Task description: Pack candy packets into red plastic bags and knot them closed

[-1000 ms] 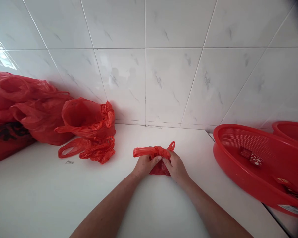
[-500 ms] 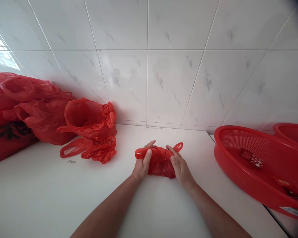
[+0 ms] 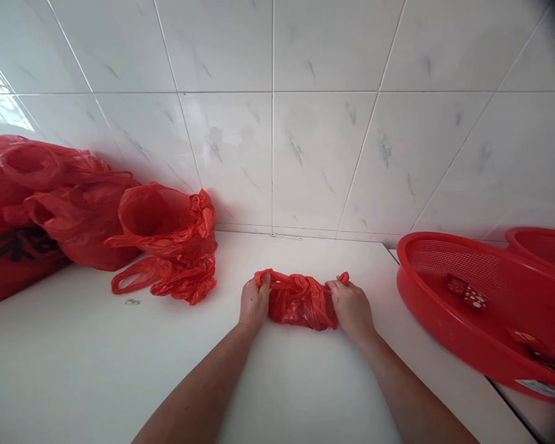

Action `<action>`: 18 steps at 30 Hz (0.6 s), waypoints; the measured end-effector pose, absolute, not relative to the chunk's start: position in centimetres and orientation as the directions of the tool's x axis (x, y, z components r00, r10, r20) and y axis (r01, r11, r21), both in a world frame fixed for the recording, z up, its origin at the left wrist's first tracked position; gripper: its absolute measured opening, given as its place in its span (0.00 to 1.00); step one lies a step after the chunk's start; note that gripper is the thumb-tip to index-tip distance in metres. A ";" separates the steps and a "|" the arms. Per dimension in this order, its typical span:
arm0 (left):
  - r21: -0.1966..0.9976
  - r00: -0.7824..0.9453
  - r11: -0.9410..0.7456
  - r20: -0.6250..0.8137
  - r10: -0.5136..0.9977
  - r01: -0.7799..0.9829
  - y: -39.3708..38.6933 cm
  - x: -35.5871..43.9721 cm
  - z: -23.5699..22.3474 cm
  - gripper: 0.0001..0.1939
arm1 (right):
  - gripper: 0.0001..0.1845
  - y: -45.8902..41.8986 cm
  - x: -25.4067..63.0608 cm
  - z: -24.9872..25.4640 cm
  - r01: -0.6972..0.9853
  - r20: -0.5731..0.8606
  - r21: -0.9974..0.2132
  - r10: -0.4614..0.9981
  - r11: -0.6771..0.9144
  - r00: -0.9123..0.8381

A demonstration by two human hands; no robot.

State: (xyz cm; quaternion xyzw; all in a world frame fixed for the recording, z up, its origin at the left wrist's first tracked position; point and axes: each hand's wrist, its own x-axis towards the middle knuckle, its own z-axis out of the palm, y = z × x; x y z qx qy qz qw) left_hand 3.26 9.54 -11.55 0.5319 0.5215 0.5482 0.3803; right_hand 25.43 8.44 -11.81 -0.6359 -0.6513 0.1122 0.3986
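A small red plastic carrier bag (image 3: pixel 300 308) sits on the white tabletop (image 3: pixel 296 388) between the person's hands, its long axis running left to right, roughly parallel to the tiled wall (image 3: pixel 305 160). Its two handle ends point outward to opposite sides from a twisted, knotted middle. The left hand (image 3: pixel 254 302) is curled closed, thumb pinching the left handle end; the right hand (image 3: pixel 353 305) is likewise curled, gripping the right one, whose loop tip pokes up beyond the fingers.
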 end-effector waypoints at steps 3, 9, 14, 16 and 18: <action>0.983 -0.109 -0.145 0.158 0.981 0.116 9.4 3.4 -11.3 0.21 | 0.18 8.1 25.4 -11.3 0.730 0.359 -0.667 0.922 0.148 0.141; 0.969 -0.067 -0.196 0.208 0.976 0.147 9.1 3.5 -10.5 0.21 | 0.38 6.7 24.3 -9.5 0.399 0.226 -0.910 0.942 0.113 0.249; 0.946 -0.008 -0.233 0.241 0.970 0.224 8.9 3.4 -10.0 0.21 | 0.36 7.1 24.5 -9.4 0.099 0.045 -0.995 0.958 0.017 0.284; 0.949 -0.012 -0.224 0.233 0.972 0.222 8.9 3.6 -10.0 0.20 | 0.24 7.4 24.8 -9.5 -0.020 -0.006 -1.000 0.985 -0.003 0.170; 0.961 -0.021 -0.199 0.207 0.978 0.191 8.7 3.9 -9.9 0.18 | 0.18 7.6 24.8 -9.4 -0.168 -0.047 -0.985 0.996 -0.034 0.079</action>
